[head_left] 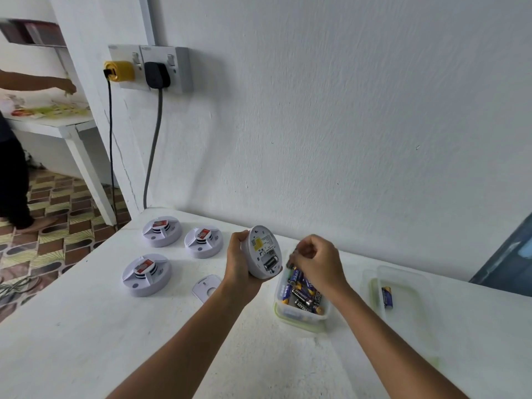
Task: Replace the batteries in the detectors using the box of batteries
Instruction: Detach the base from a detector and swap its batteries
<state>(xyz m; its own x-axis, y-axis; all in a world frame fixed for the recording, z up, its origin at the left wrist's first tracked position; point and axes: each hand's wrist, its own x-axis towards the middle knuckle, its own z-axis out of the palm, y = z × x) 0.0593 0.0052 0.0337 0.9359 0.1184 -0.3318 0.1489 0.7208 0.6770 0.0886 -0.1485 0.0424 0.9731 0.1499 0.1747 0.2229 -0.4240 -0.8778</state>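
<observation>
The left hand (240, 263) grips an opened detector (263, 251); the right hand (315, 262) reaches, fingers curled, into the battery box (299, 298).

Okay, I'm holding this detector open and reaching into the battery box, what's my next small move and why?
Probably lift one battery out of the battery box and bring it to the detector. Your right hand is curled over the box's batteries, while your left hand holds the detector back-up, its compartment uncovered with one cell showing inside.

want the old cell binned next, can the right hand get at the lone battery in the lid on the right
Probably yes: the lone battery lies uncovered in the open lid, beside the right hand, which is busy at the box of batteries.
</observation>
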